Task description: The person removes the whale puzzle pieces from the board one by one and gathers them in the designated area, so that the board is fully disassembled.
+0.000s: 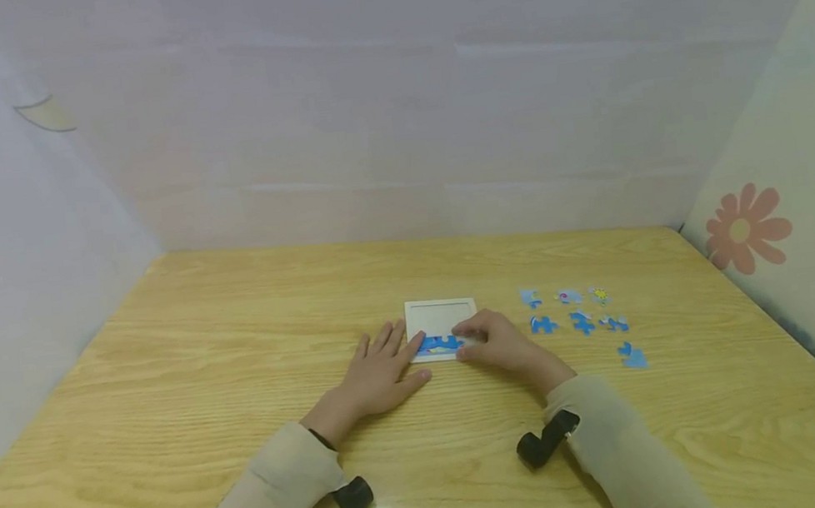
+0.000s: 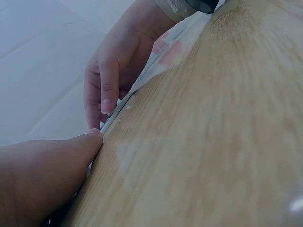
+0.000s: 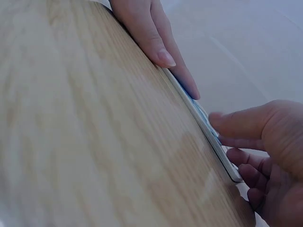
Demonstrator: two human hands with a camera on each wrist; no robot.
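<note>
A white puzzle tray [image 1: 440, 315] lies on the table with blue jigsaw pieces along its near side. My left hand [image 1: 378, 375] lies spread at the tray's left edge, its index fingertip on the blue piece at the near left corner. From the right, my right hand [image 1: 501, 348] reaches over the tray with thumb and index finger bent about a blue puzzle piece [image 1: 450, 341] beside that one. In the right wrist view, the thumb [image 3: 241, 122] is over the tray's rim [image 3: 208, 130], and the other fingers are curled beside it; the piece is mostly hidden there.
Several loose puzzle pieces lie right of the tray: a far row with a yellow sun piece [image 1: 599, 294], a nearer row with a blue piece [image 1: 581, 322], and a light-blue piece [image 1: 634, 357] closest to me. Cloth walls [image 1: 392, 121] stand around the wooden table [image 1: 270, 303].
</note>
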